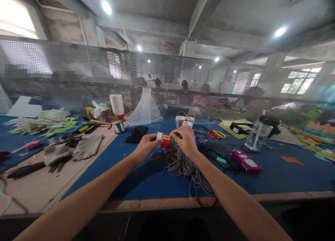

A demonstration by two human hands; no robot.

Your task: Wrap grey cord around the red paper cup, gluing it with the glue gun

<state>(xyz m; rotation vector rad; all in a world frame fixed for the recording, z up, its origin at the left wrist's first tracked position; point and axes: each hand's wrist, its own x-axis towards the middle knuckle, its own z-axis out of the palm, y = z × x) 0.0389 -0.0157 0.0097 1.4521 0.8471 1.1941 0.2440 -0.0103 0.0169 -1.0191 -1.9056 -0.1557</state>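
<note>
In the head view my left hand [143, 147] holds a small paper cup [164, 140], red with a white end and lying on its side in the air. Grey material is around the cup's right end, next to my right hand [186, 140]. The fingers of that hand are pinched together there; what they grip is too small to make out. Below both hands a loose tangle of grey cord [180, 164] lies on the blue mat [104, 185]. Small white cups with thin handles [180, 120] stand just beyond my right hand.
A black phone [136, 134], a wire spool [119, 127] and stacked paper cups [116, 105] stand left. Scissors [216, 134], a magenta box [247, 162] and a clear tumbler [258, 136] are right. Gloves [87, 147] and tools lie far left. A perforated screen [167, 70] runs behind; people sit beyond.
</note>
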